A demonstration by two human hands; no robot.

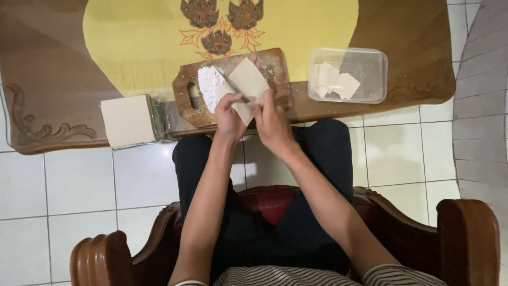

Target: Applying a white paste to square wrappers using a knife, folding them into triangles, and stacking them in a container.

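A wooden cutting board lies at the near edge of the table, with a heap of white flour on its left half. A pale square dough sheet rests tilted over the board's middle. My left hand pinches the sheet's lower left part beside the flour. My right hand grips its lower right edge, fingers closed on it. Both forearms reach forward from my lap.
A clear plastic tub with several cut dough squares stands right of the board. A stack of dough sheets sits in a container at the table's left edge. Carved wooden chair arms flank my legs over white floor tiles.
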